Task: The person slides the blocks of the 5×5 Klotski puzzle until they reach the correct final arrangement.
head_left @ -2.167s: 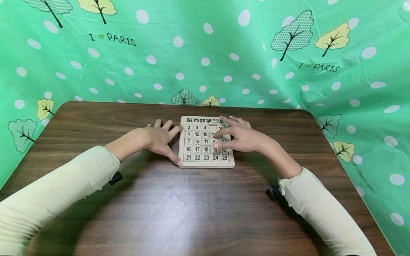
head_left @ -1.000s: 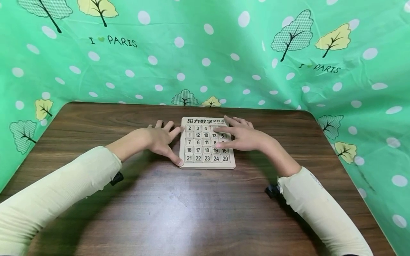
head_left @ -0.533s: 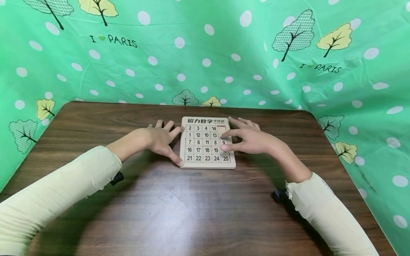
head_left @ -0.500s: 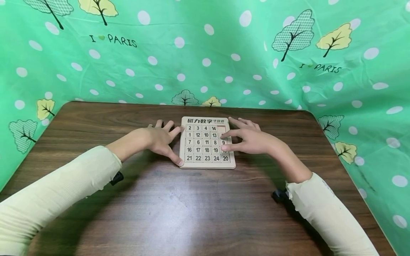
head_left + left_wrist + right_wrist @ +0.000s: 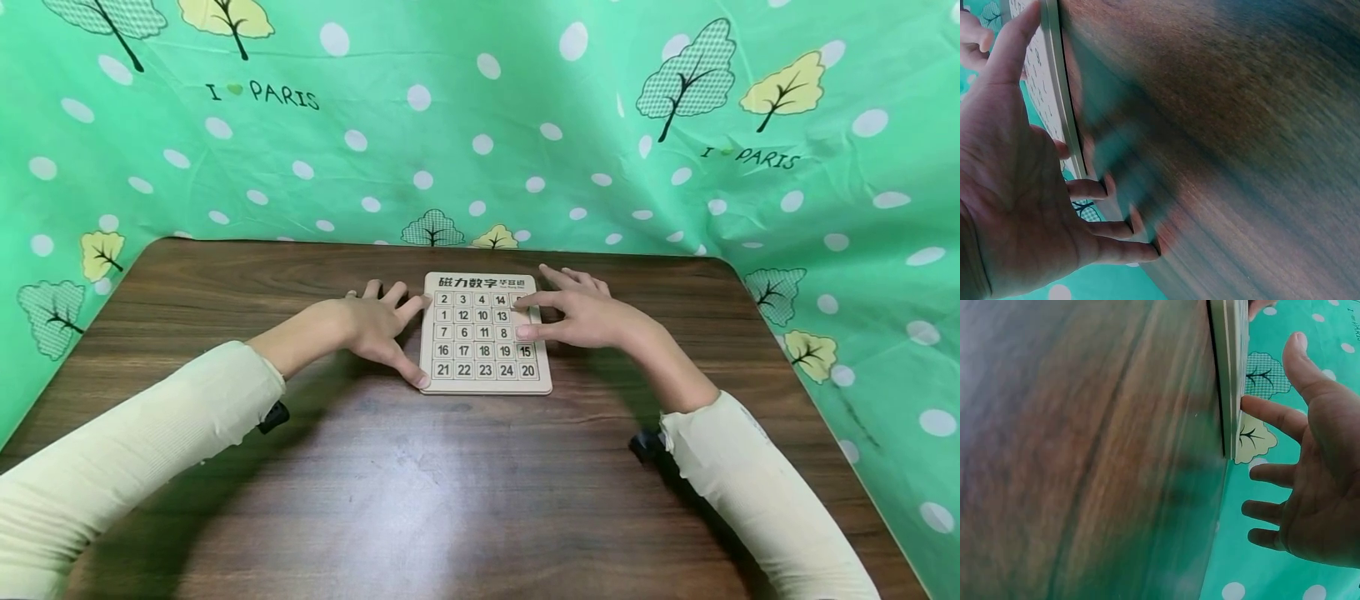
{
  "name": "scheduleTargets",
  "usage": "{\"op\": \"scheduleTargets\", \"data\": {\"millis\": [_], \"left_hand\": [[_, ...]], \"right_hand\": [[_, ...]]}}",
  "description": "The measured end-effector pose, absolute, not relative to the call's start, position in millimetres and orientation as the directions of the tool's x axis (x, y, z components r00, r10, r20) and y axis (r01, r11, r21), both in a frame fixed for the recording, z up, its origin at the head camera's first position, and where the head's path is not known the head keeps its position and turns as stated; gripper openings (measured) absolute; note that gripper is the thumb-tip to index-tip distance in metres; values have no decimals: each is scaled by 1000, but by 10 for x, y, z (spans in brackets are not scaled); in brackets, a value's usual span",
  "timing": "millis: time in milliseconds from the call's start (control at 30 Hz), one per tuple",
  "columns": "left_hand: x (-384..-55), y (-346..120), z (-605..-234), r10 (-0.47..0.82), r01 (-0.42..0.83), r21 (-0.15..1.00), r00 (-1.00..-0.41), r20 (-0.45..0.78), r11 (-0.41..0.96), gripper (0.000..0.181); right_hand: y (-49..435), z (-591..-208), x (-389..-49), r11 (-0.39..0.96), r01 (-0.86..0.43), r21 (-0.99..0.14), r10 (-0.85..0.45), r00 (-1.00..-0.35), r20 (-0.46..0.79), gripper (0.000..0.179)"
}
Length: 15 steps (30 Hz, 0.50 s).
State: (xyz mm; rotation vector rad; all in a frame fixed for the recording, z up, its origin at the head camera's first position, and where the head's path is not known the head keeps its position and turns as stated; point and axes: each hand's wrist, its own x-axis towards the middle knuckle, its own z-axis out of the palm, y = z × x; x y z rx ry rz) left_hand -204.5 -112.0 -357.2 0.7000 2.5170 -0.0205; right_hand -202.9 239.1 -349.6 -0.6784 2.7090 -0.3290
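A wooden sliding number puzzle (image 5: 483,387) lies flat on the table, its square tiles printed with numbers. My left hand (image 5: 367,325) stays spread along the puzzle's left edge. Its thumb touches the lower left corner and its index finger the upper left side; the other fingertips rest on the table. Over the right side reaches my right hand (image 5: 588,317). Its straight index fingertip touches the tile 5 (image 5: 517,297) in the top right cell, partly covering it. Just below, the second row's last cell shows bare. In the right wrist view, the thumb (image 5: 1300,359) is held above the board.
The dark wood-grain table (image 5: 405,500) extends around the puzzle. A green dotted curtain (image 5: 450,125) with printed trees hangs behind it and at both sides. Pale sleeves cover both forearms, with a small black device (image 5: 647,446) under the right wrist.
Tile 14 has slid left from the top right cell, then tile 5 has moved up into that cell. The right hand has shifted slightly away from the body; the left hand stays put.
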Motion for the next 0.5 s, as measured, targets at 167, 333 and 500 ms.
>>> {"op": "scheduleTargets", "data": {"millis": [167, 333, 500], "left_hand": [[-2036, -1125, -3571, 478, 482, 128, -729, -491, 867, 142], [-2045, -1132, -3587, 476, 484, 122, -729, -491, 867, 143], [-2049, -1141, -3599, 478, 485, 123, -730, -489, 866, 142]], "right_hand": [[2345, -3506, -1982, 836, -438, -331, -525, -814, -249, 65], [2286, -3528, -1923, 822, -456, -341, -550, -792, -265, 68], [2290, -3541, -1912, 829, -452, -329, -542, -794, -275, 67]]}}
